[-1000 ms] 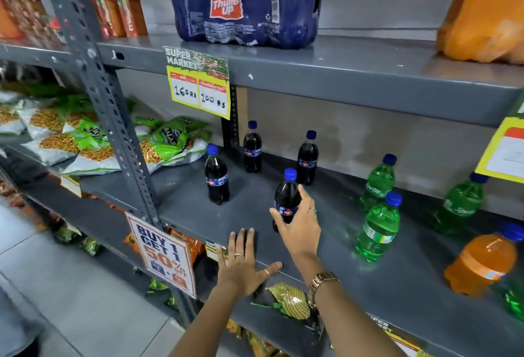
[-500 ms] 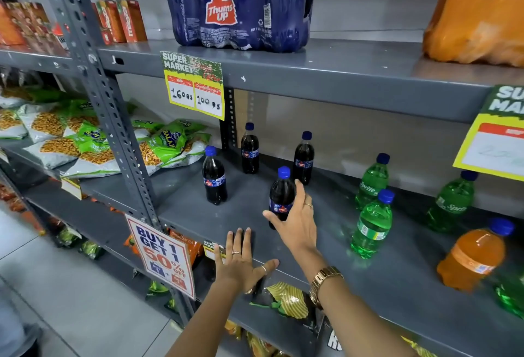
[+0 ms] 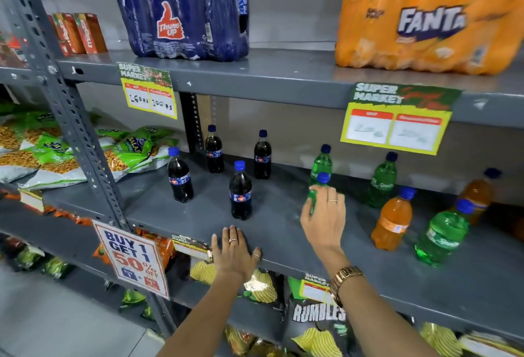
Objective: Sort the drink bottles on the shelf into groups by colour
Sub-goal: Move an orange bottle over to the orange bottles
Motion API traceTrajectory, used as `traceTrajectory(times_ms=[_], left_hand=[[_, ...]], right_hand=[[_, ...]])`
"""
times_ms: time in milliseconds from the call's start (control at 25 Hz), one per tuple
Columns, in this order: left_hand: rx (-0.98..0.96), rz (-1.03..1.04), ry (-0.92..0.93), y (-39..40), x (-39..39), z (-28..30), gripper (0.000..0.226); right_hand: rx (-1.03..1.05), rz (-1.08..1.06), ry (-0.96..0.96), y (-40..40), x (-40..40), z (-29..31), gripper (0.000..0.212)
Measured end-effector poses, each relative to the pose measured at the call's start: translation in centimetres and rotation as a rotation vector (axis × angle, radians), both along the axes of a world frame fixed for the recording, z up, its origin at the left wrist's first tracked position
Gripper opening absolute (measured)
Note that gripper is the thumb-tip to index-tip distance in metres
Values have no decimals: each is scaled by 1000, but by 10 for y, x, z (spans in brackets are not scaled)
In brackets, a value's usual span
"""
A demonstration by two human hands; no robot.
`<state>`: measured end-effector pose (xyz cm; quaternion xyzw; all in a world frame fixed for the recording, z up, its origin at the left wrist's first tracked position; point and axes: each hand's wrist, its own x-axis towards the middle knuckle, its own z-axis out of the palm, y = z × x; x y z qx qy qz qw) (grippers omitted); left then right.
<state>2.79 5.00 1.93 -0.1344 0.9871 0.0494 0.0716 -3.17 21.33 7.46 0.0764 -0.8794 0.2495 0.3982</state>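
My right hand (image 3: 323, 215) curls around an upright green bottle (image 3: 319, 186) straight ahead; whether the grip has closed I can't tell. My left hand (image 3: 234, 251) lies flat and open on the shelf (image 3: 283, 232) lip, farther off. Slick ribbed plastic, blue cap; dark colas (image 3: 240, 190) left, orange bottles (image 3: 392, 219) right.

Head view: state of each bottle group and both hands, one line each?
Dark cola bottles: four, upright, grouped at left, untouched.
Green bottle in hand: gripped by right hand.
Other green bottles: three, apart, mixed with orange.
Orange bottles: two, upright, apart.
Right hand: closed around green bottle.
Left hand: flat on shelf edge, holding nothing.
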Motion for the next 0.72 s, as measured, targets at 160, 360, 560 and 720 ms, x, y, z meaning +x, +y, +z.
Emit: traceTrajectory(times_ms=[160, 360, 560, 720], left_hand=[[13, -78, -8, 34, 1, 1, 68], [72, -115, -38, 67, -1, 0, 70], [68, -99, -46, 72, -3, -2, 71], [43, -90, -51, 75, -3, -2, 69]], right_hand=[[-84, -193, -3, 61, 3, 13, 34], [-142, -338, -97, 112, -1, 12, 57], [-211, -219, -427, 129, -3, 11, 77], [-157, -147, -467, 137, 0, 9, 80]])
